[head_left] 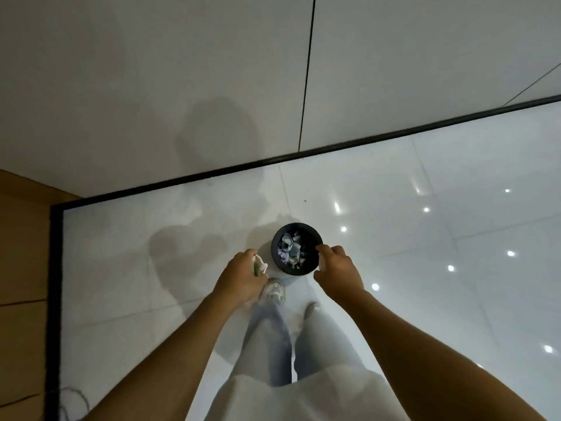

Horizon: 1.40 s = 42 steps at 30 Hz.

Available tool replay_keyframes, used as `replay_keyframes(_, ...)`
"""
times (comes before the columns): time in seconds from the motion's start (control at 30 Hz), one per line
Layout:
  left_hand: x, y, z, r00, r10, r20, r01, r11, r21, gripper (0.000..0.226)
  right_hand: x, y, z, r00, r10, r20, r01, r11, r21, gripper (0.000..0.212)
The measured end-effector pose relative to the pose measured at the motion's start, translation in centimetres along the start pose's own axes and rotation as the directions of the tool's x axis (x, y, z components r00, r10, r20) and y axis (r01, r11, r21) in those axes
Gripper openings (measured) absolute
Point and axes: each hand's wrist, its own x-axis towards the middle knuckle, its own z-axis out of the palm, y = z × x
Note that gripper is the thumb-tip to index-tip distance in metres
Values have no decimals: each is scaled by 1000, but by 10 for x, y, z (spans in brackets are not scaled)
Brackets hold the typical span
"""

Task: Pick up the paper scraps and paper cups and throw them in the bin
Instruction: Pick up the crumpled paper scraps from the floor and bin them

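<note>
Just beyond the right hand (335, 267) fingers (323, 249), loosely spread and empty, the bin (297, 248) stands on the floor (425, 268). Paper scraps (260, 266) are gripped by the left hand (243, 276), fingers curled, beside the rim.

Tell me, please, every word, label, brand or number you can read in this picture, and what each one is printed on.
None can be read.
The paper scraps in the bin: any print is too small and blurred.
The paper held in the left hand: white and green, no legible print.
The right hand, the shoes and the floor tiles: no text shows.
</note>
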Motion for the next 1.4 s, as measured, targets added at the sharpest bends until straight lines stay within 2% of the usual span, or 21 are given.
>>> replay_keyframes(0.2,79,-19,11,998,-11,69,9,999,40,51,70,0,40,994,112,-12,-108,977,184,58)
replay_keyframes(0.43,185,-63,80,997,11,83,-15,998,54,58,177,35,125,985,170,7,-167,959,230,59)
replay_keyframes(0.53,210,-86,114,998,40,55,-42,999,25,58,214,57,160,958,269,96,-285,927,244,65)
replay_keyframes(0.6,216,-97,134,998,20,53,-22,999,32,60,226,72,177,926,348,149,-377,885,274,62)
replay_keyframes(0.7,214,-97,158,996,-17,88,16,1000,5,62,222,91,187,911,387,145,-413,835,365,54)
replay_keyframes(0.9,229,-59,196,997,21,79,-14,996,-89,58,194,119,186,902,420,101,-420,797,434,44)
replay_keyframes(1.03,266,-48,214,977,-32,209,2,990,144,82,188,132,186,913,394,110,-399,799,451,40)
replay_keyframes(1.1,270,-48,215,972,-63,226,4,968,252,83,183,136,186,921,374,111,-382,807,450,41)
replay_keyframes(1.23,240,-37,204,979,114,171,-154,958,241,58,162,136,173,927,361,101,-368,826,428,42)
replay_keyframes(1.4,188,-1,176,917,263,300,-348,894,282,51,111,117,130,939,336,72,-340,882,327,44)
